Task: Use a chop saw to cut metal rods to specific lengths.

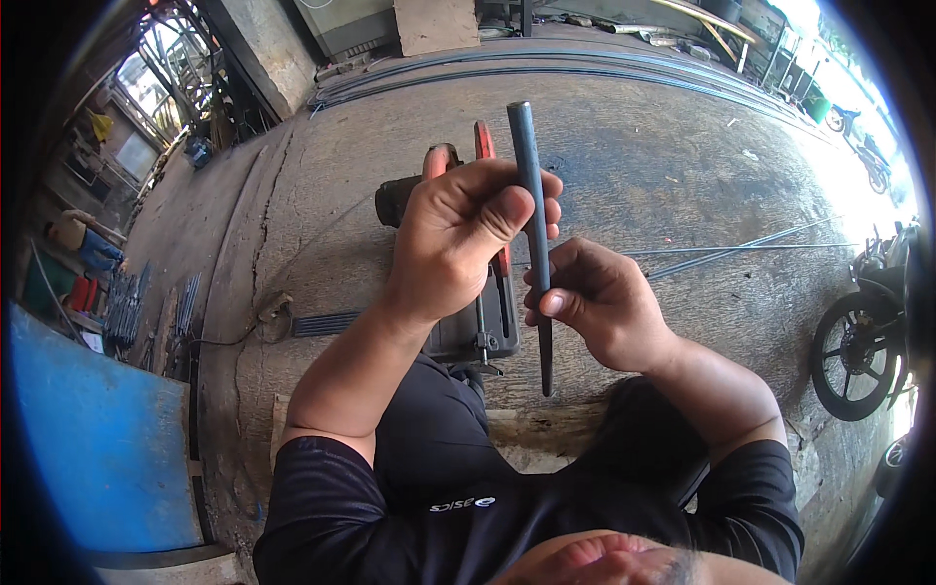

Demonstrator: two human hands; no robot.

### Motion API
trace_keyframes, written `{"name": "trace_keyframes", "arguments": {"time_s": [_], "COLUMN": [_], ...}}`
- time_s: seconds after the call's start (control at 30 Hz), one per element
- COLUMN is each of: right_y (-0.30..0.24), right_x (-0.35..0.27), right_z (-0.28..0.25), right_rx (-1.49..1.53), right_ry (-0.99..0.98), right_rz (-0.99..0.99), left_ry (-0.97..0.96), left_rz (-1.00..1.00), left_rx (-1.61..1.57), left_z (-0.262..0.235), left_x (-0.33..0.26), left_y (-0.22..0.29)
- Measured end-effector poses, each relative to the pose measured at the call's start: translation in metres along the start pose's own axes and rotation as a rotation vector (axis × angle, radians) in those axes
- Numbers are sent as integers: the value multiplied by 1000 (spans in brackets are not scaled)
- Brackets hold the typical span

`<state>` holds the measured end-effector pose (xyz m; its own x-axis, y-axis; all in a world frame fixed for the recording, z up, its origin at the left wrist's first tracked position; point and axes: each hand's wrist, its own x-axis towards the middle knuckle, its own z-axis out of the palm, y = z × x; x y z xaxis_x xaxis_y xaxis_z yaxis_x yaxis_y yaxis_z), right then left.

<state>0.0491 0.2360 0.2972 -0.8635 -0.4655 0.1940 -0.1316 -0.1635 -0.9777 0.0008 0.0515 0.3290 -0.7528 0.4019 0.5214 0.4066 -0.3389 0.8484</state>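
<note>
A dark grey metal rod point(527, 146) stands nearly upright in front of me, its flat round end at the top and its lower end narrowing to a blunt tip. My left hand point(453, 234) grips its upper half, with the thumb on the near side and fingertips showing past the rod. Lower down, the thumb and fingers of my right hand point(612, 307) pinch it near the middle. Behind my left hand sits a chop saw point(483, 136) with a red guard and black base, partly covered by that hand.
Short metal bars point(327, 324) lie left of the saw. Long bars point(721, 255) cross the floor at right, and more long bars point(546, 70) lie farther back. A motorcycle point(853, 356) stands at right, a blue panel point(107, 439) at left. Another person point(73, 237) is far left.
</note>
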Motion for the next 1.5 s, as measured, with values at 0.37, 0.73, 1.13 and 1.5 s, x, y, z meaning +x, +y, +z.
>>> {"name": "trace_keyframes", "arguments": {"time_s": [0.37,0.73,1.13,1.5], "right_y": [10,28,32,32], "right_x": [6,14,19,20], "right_z": [-5,-15,-19,-16], "right_rx": [-298,-476,-508,-569], "right_ry": [255,320,342,413], "right_rz": [57,37,61,-6], "left_ry": [92,-27,-10,235], "left_rz": [-116,-222,-157,-70], "left_rx": [85,114,268,170], "left_z": [-2,-7,-28,-11], "left_x": [8,12,13,13], "left_y": [-8,-19,-36,-36]}}
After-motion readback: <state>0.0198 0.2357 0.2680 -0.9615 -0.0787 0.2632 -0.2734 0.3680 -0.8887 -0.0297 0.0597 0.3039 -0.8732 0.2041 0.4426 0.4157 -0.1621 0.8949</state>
